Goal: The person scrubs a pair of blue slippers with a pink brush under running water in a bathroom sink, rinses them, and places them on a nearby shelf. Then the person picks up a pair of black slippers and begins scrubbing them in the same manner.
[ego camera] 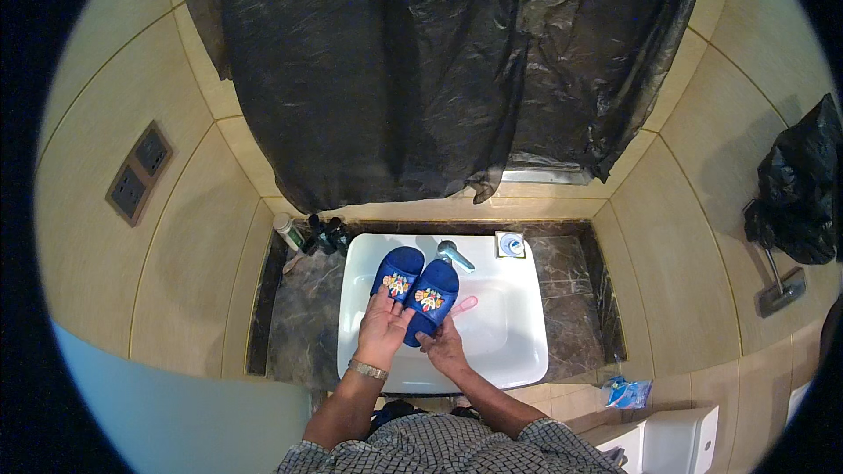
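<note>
A pair of blue slide slippers, each with a colourful emblem on its strap, is held side by side over a white washbasin. My left hand is on the left slipper, its fingers at the strap and the palm partly upward. With my right hand I grip the right slipper near its heel end. Part of a pink brush-like item shows in the basin beside the right slipper. Behind them stands the chrome faucet. The left slipper's heel is hidden by my left hand.
Several bottles stand at the counter's back left corner. A small dish sits on the basin's back right rim. Dark marble counter flanks the basin. A toilet tank is at lower right; black plastic sheeting hangs ahead.
</note>
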Available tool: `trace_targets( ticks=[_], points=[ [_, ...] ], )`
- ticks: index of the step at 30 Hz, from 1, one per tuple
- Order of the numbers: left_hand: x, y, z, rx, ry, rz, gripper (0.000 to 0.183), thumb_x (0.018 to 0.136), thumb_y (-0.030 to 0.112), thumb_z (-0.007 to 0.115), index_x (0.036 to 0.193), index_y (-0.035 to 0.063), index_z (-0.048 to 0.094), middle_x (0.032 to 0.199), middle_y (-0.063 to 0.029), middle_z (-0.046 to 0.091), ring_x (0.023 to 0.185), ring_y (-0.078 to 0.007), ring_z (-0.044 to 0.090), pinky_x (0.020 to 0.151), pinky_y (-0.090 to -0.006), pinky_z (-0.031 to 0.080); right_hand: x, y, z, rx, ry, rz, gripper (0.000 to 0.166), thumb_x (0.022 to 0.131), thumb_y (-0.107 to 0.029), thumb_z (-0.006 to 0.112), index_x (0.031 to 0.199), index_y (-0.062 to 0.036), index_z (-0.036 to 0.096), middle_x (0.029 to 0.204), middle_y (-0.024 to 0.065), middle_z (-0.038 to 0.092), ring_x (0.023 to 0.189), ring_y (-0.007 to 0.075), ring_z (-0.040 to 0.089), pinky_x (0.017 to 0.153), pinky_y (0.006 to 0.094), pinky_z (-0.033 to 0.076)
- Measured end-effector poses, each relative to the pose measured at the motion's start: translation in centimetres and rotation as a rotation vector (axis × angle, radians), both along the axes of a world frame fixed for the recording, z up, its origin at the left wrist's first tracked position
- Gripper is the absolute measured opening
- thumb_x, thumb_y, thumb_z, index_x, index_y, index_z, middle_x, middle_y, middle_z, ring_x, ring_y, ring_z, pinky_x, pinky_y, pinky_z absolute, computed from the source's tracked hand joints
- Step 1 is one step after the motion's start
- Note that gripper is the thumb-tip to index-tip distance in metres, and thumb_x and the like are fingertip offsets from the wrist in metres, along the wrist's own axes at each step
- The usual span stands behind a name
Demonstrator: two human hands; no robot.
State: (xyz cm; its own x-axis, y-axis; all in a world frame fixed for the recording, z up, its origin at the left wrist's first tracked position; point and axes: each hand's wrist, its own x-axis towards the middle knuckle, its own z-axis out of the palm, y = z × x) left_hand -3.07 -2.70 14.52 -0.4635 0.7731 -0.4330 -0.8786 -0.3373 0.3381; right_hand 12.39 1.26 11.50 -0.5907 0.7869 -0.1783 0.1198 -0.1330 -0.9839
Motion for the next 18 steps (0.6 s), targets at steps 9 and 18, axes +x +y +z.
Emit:
trace_targets(
  ticks=[9, 18],
  points=[
    [0.0, 0.0, 0.9, -0.12, 0.151, -0.005, 0.027, 0.099, 0.027, 0.069, 0.116, 0.0116, 0.056, 0.121, -0.005, 0.061, 0.117, -0.0225, 0.057, 0.103, -0.0532, 0.044, 4.0, 2.4, 4.3, 0.575, -0.251, -0.155, 0.04, 0.09, -0.01, 0.074, 0.126, -0.0039, 0.058, 0.109, 0.0139, 0.069, 0.094, 0.0211, 0.07, 0.079, 0.0329, 0.057],
    [2.6, -0.1, 1.3, -0.261, 0.425, -0.153, 0.02, 0.097, 0.028, 0.071, 0.091, 0.0207, 0.053, 0.086, 0.0054, 0.058, 0.079, -0.0082, 0.053, 0.072, -0.036, 0.047, 0.3, 5.9, 5.1, 0.381, -0.245, 0.048, 0.037, 0.101, -0.025, 0.062, 0.131, -0.0029, 0.062, 0.099, 0.0093, 0.07, 0.087, 0.0176, 0.066, 0.078, 0.0305, 0.053]
  ],
)
